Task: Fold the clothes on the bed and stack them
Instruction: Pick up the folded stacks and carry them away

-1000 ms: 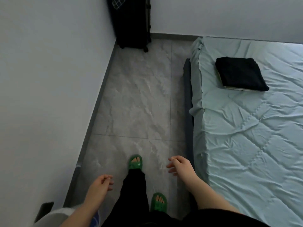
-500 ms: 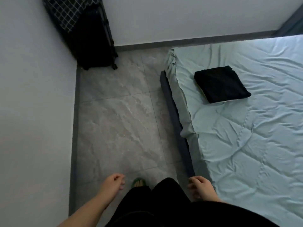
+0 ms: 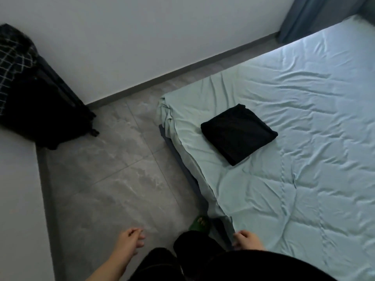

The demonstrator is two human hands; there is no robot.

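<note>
Clothes, black and folded, lie on the bed at one o'clock near its corner, while the left hand at seven o'clock and the right hand at five o'clock hang loosely curled, holding nothing.

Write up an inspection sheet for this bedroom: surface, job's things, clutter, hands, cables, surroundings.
Surface: bed covered by a wrinkled pale green sheet, whose edge hangs over the near side.
Job's things: one folded black garment lies flat near the bed's corner; no unfolded clothes seen.
Clutter: checked cloth draped over a black suitcase in the room's corner.
Hands: left hand loosely curled above the floor, holding nothing; right hand loosely curled beside the sheet's hanging edge, contact unclear.
Cables: nothing seen.
Surroundings: grey tiled floor, white wall, blue curtain, green slipper on the person's foot.
</note>
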